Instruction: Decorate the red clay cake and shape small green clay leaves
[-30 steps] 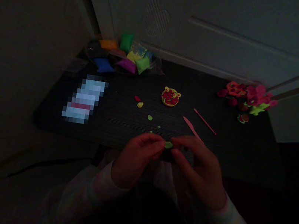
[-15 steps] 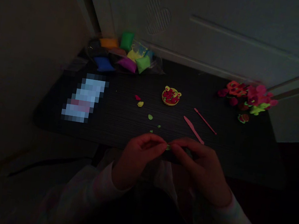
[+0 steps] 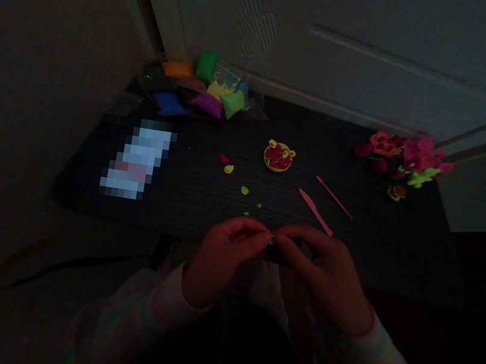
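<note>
Between the fingertips of both hands is a small piece of light green clay (image 3: 272, 240), mostly hidden by the fingers. My left hand (image 3: 228, 253) pinches its left side, and my right hand (image 3: 325, 270) pinches it from the right, close to the table's front edge. Just beyond the hands lie a flat green clay leaf (image 3: 244, 191) and a couple of tiny green bits (image 3: 259, 206). A pink plastic clay knife (image 3: 314, 210) rests beyond my right hand, with a thin pink stick tool (image 3: 334, 197) beside it.
A small yellow clay bowl (image 3: 276, 169) filled with red pieces sits mid-table. Left of it lie a red lump (image 3: 224, 159) and a yellow lump (image 3: 228, 169). Colourful clay packets (image 3: 209, 104) stand back left, a blurred-out bright screen (image 3: 139, 157) left, clay figures (image 3: 415, 156) right.
My right hand has shifted very slightly to the left, its fingers closer to the left fingertips over the green clay. The things on the table stay where they were.
</note>
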Demonstrator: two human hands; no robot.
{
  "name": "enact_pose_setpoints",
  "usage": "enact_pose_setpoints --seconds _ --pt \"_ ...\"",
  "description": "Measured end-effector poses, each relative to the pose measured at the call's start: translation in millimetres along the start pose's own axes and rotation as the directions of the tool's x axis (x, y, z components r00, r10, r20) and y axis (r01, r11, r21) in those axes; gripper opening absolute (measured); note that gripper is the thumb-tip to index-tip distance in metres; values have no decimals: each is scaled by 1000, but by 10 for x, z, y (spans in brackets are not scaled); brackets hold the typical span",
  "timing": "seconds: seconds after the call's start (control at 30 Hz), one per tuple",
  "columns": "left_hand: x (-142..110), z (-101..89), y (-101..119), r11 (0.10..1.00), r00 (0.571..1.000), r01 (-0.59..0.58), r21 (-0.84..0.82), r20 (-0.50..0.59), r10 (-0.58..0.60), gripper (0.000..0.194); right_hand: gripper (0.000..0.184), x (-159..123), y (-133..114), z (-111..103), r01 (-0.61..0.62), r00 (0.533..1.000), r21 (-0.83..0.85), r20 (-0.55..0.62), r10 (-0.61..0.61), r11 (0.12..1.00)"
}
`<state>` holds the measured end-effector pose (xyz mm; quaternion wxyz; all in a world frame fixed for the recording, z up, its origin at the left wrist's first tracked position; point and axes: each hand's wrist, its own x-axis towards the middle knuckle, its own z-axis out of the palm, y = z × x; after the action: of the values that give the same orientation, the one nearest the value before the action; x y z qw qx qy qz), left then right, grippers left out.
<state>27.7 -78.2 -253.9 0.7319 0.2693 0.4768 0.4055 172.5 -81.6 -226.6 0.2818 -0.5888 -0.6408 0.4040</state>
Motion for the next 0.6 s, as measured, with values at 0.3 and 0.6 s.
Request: enact_pose_setpoints --seconds 0.3,0.6 --pt "145 -78 -50 997 995 -74 9 -59 75 13 14 166 87 105 -43 999 68 8 43 997" --pt "395 -417 151 137 704 -451 882 258 661 14 14 832 155 48 51 979 -289 202 9 956"
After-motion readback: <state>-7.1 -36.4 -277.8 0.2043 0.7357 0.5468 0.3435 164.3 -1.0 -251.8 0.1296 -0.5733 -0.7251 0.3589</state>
